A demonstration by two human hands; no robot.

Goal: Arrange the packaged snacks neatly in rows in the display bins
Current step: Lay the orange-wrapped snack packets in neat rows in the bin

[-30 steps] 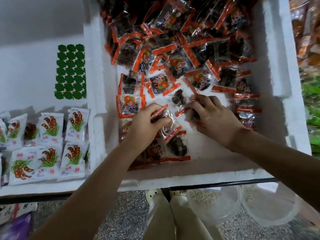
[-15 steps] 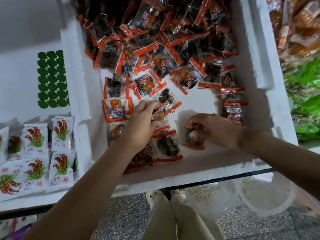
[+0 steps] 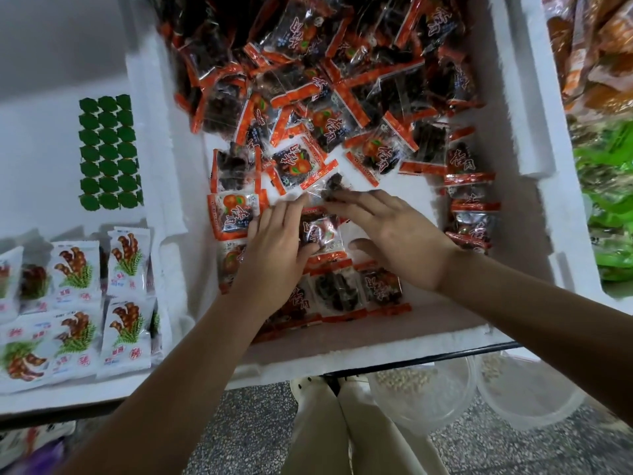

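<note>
Centre frame: orange-edged clear plastic snack packet (image 3: 322,234), long axis vertical. Left hand (image 3: 274,248) and right hand (image 3: 394,234) flank it, fingers straight, gripping nothing.

We find bare bin floor (image 3: 416,188) right of our right fingers (image 3: 366,204), packet heap (image 3: 325,80) beyond them, stacked packets (image 3: 471,214) walling farther right

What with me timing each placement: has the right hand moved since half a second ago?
Yes. The right hand has moved away from the bin's near wall and leftward, toward the loose pile.
</note>
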